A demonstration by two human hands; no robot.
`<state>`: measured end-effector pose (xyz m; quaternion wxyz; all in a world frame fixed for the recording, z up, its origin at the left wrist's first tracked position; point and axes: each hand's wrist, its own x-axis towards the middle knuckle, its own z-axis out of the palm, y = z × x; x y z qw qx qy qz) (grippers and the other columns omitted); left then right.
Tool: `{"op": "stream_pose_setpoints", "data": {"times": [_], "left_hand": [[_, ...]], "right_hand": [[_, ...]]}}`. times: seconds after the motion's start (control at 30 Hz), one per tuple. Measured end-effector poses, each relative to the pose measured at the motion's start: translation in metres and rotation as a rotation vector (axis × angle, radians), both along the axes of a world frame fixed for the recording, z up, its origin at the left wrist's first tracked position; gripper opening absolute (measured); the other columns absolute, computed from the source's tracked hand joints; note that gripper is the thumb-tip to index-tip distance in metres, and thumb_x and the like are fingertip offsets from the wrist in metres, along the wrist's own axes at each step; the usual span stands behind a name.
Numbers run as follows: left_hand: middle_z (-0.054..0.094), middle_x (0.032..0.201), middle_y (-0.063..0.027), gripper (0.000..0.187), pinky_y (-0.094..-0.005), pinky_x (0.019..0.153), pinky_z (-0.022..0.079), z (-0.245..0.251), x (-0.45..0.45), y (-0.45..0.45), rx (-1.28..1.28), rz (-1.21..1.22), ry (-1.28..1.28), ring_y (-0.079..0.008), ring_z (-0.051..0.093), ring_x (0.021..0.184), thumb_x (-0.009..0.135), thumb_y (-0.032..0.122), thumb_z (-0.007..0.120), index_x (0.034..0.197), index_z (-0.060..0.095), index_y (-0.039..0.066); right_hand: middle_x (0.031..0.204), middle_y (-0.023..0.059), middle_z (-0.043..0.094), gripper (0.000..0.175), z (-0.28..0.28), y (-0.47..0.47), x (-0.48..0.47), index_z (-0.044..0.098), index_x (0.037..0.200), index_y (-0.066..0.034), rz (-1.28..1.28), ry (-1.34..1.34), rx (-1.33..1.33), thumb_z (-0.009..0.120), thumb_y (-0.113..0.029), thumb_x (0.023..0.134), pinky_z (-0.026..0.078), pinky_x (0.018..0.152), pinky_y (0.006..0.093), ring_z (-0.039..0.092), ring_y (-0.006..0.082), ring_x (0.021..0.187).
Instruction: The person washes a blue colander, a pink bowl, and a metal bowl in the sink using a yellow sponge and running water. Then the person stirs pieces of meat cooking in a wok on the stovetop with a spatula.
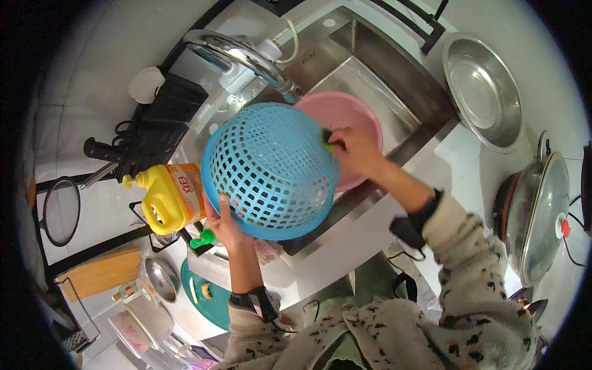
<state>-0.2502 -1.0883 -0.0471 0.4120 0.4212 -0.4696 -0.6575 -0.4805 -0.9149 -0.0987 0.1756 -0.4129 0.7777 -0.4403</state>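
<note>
My left hand (227, 226) grips the rim of a light blue plastic colander (277, 162), whose perforated outer side faces up and whose solid blue rim is at the lower left. My right hand (354, 150) pinches a small dark and yellow-green thing, perhaps a scrubbing sponge (329, 138), against the colander's right side. Under the colander and my right hand, a pink plastic basin (340, 106) sits in the stainless steel sink (397, 83). The chrome faucet (249, 58) curves over from the upper left, its spout end just above the colander.
A yellow pump jug (169, 199) and a black knife holder (169, 115) stand left of the sink. A steel basin (483, 92) lies at the upper right, with a glass-lidded pan (539, 217) below it. A green cutting board (210, 296) lies lower left, near a small steel bowl (162, 279).
</note>
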Motion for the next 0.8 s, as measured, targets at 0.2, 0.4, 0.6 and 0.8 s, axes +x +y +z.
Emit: {"op": "stream_pose_setpoints", "data": {"times": [0.2,0.4,0.6,0.8], "left_hand": [[0.055,0.114,-0.0089,0.052,-0.0159,0.045,0.041,-0.006,-0.005,0.005,0.082,0.072,0.079,-0.0092,0.056,0.076,0.084,0.004,0.056,0.132,0.038,0.012],[0.051,0.122,-0.0076,0.052,-0.0172,0.046,0.042,-0.005,0.001,0.011,0.097,0.113,0.015,-0.0132,0.058,0.083,0.085,0.005,0.056,0.133,0.039,0.015],[0.052,0.12,-0.008,0.052,-0.0186,0.047,0.043,-0.006,0.009,0.006,0.063,0.161,0.032,-0.0116,0.056,0.078,0.085,0.005,0.056,0.133,0.039,0.015],[0.054,0.117,-0.011,0.05,-0.0165,0.043,0.042,-0.004,0.0,0.01,0.082,0.13,0.09,-0.0126,0.058,0.076,0.085,0.003,0.054,0.131,0.04,0.014]], "right_hand": [[0.083,0.0129,0.051,0.031,0.057,0.009,0.096,0.054,0.096,-0.0066,-0.013,0.079,-0.294,0.057,0.004,0.067,0.046,0.059,0.0348,0.055,0.0283,0.071],[0.079,0.0142,0.049,0.022,0.012,0.012,0.055,0.053,0.088,-0.0034,-0.143,0.013,-0.137,0.055,0.002,0.067,0.045,0.059,0.0376,0.054,0.0317,0.067],[0.076,0.016,0.051,0.019,0.026,0.028,0.037,0.055,0.087,0.0014,-0.257,-0.09,-0.196,0.053,0.002,0.068,0.044,0.06,0.033,0.054,0.0283,0.069],[0.087,0.0112,0.051,0.03,0.052,0.009,0.092,0.056,0.094,-0.0049,-0.041,0.15,-0.243,0.059,0.002,0.065,0.047,0.063,0.0372,0.056,0.0298,0.076]]}}
